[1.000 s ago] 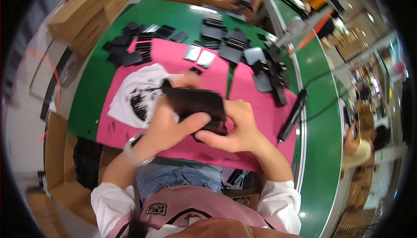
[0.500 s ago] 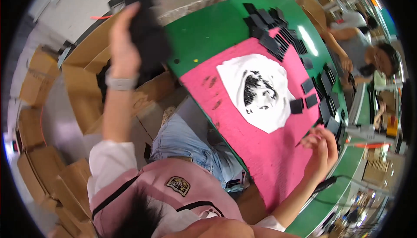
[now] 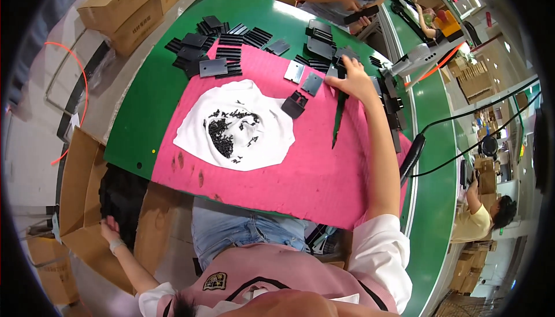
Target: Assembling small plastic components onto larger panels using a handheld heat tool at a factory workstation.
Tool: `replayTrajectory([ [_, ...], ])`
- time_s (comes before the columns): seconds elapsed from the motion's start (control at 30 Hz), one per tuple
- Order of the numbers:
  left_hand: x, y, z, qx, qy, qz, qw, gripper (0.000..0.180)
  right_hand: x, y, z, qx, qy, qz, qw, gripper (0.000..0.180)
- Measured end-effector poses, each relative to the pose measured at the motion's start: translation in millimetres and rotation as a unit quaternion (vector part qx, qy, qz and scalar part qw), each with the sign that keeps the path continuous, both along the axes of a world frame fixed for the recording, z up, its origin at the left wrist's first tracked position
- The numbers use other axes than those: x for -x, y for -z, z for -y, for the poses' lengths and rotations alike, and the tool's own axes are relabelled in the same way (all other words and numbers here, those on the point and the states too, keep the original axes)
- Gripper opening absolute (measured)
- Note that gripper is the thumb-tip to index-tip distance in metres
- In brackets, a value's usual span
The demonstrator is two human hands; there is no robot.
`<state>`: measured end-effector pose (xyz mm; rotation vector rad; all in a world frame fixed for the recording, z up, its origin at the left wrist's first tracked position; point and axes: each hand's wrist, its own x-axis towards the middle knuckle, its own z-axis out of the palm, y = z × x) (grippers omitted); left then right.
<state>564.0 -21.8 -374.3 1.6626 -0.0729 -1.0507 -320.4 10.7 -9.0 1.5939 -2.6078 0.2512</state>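
Black plates [image 3: 324, 51] lie heaped along the far edge of the green desk [image 3: 144, 114] with its pink mat [image 3: 300, 172], under the right hand [image 3: 354, 80] with fingers spread, while the left hand [image 3: 110, 230] hangs loosely open beside a cardboard box [image 3: 81, 201].

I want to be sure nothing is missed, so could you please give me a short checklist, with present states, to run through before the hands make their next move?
1. Right hand on a black part at the far edge of the pink mat: ok, fingers rest on the parts there.
2. Right hand's grip closed on a part: cannot tell.
3. Left hand free: ok, it hangs open beside the cardboard box below the table, holding nothing.
4. White cloth with small black screws within reach: ok, mid-mat.
5. Long dark tool apart from the hand: ok, lying on the mat.
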Motion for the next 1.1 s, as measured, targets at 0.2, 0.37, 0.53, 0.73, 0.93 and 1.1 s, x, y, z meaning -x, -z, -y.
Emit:
replayTrajectory([
  [0.2,171,-213,86,0.342,0.106,0.010,0.934,0.027,-25,-6,-23,0.099,-0.074,-0.024,0.992,0.097],
  [0.37,369,-350,83,0.514,0.343,-0.077,0.782,0.025,-41,-15,-36,0.165,-0.035,0.048,0.985,0.096],
  [0.53,534,-414,33,0.357,0.701,-0.165,0.594,0.042,-103,-54,-54,0.325,-0.248,0.136,0.902,0.093],
  [0.73,600,-415,34,0.357,0.729,-0.207,0.547,0.038,-125,-75,-59,0.298,-0.367,0.085,0.877,0.087],
  [0.93,605,-390,42,0.344,0.730,-0.181,0.563,0.022,-116,-39,-47,0.330,-0.313,0.239,0.858,0.068],
  [1.1,596,-391,45,0.283,0.706,-0.273,0.590,0.019,-128,-29,-40,0.294,-0.305,0.243,0.873,0.062],
])
